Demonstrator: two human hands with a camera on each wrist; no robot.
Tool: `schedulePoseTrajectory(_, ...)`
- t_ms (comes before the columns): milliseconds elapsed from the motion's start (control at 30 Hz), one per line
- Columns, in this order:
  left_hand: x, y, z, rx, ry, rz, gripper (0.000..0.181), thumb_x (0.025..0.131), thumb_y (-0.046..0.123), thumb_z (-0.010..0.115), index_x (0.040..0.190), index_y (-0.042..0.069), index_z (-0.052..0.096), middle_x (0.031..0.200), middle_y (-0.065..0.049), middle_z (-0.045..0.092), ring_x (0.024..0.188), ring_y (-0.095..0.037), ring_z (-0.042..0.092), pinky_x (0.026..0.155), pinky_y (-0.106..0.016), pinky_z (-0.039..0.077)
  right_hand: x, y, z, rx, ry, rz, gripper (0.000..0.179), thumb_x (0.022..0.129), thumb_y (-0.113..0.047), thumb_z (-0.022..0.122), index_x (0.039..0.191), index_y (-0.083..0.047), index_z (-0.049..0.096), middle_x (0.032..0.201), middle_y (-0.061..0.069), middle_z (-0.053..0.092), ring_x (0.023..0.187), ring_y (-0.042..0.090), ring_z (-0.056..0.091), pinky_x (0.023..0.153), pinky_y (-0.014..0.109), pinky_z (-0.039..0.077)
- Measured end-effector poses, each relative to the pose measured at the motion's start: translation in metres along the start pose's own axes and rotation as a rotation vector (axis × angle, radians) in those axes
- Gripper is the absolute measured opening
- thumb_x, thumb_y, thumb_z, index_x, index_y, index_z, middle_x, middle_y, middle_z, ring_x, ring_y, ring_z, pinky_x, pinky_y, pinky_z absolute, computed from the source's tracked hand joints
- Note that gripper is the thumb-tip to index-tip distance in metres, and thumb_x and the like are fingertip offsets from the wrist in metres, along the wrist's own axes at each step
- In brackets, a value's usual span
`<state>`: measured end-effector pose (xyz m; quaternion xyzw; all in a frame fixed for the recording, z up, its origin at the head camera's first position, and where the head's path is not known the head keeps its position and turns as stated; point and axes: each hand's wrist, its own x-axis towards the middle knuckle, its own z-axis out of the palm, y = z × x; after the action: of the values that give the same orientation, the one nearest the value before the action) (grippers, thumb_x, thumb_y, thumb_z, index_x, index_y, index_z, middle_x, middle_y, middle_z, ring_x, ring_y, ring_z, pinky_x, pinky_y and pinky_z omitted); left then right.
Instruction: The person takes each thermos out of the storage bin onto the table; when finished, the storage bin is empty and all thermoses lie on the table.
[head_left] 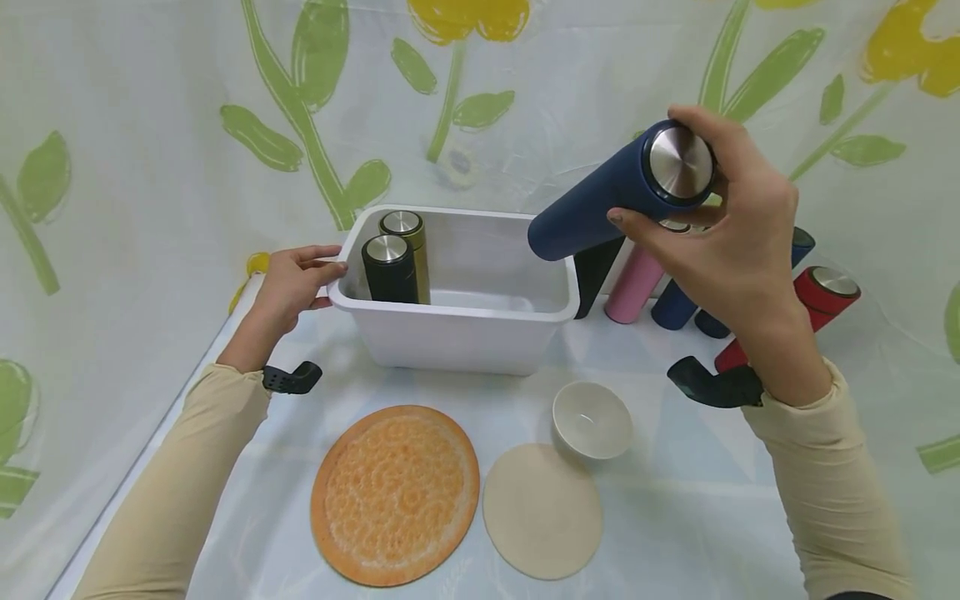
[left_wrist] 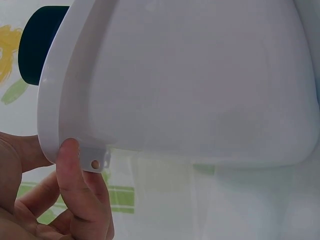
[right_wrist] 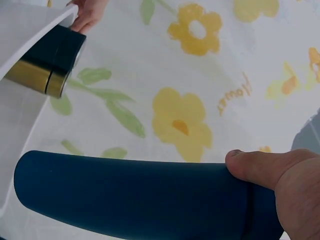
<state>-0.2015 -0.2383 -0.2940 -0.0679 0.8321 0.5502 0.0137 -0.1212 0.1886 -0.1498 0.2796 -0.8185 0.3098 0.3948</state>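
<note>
My right hand (head_left: 750,225) holds a dark blue thermos bottle (head_left: 592,200) by its steel-capped end, thumb on one side and fingers on the other. The bottle is tilted, its base hanging over the right end of a white plastic bin (head_left: 457,342). At the bin's left end, my left hand (head_left: 288,287) pinches the rim; the left wrist view shows fingers on both sides of the rim (left_wrist: 52,110). Inside the bin at the left, a black thermos (head_left: 393,279) and an olive-gold thermos (head_left: 422,262) stand upright side by side.
Right of the bin stand a pink bottle (head_left: 633,287), a blue bottle (head_left: 672,307) and a red bottle (head_left: 813,308), partly behind my right hand. In front lie a flatbread-patterned round mat (head_left: 395,496), a beige disc (head_left: 543,512) and a white bowl (head_left: 592,421).
</note>
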Motion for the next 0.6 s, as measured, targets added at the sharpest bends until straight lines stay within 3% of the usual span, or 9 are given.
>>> schedulePoseTrajectory(167, 0.0, 0.0, 0.001, -0.006, 0.004, 0.002, 0.048, 0.101, 0.02, 0.06, 0.147, 0.008, 0.05, 0.139, -0.02, 0.055, 0.116, -0.033, 0.058, 0.071, -0.025, 0.058, -0.006, 0.006, -0.009, -0.026, 0.001, 0.024, 0.074, 0.076, -0.008, 0.087, 0.142, -0.016, 0.055, 0.13, 0.003, 0.063, 0.115, 0.015, 0.063, 0.075, 0.012, 0.051)
schedulePoseTrajectory(333, 0.0, 0.001, 0.002, -0.013, -0.004, 0.005, 0.049, 0.101, 0.021, 0.06, 0.147, 0.008, 0.05, 0.139, -0.02, 0.054, 0.117, -0.033, 0.057, 0.072, -0.026, 0.058, -0.014, 0.012, -0.017, -0.007, 0.043, 0.132, 0.075, 0.071, -0.002, 0.088, 0.139, -0.017, 0.058, 0.127, 0.001, 0.064, 0.112, 0.013, 0.063, 0.075, 0.011, 0.051)
schedulePoseTrajectory(600, -0.001, 0.001, 0.0, -0.014, -0.003, 0.015, 0.049, 0.101, 0.02, 0.06, 0.147, 0.007, 0.05, 0.139, -0.02, 0.054, 0.117, -0.033, 0.057, 0.071, -0.024, 0.058, -0.029, 0.028, -0.034, -0.086, 0.052, 0.197, 0.08, 0.07, -0.001, 0.089, 0.141, -0.02, 0.057, 0.127, 0.002, 0.063, 0.106, 0.003, 0.063, 0.079, 0.009, 0.048)
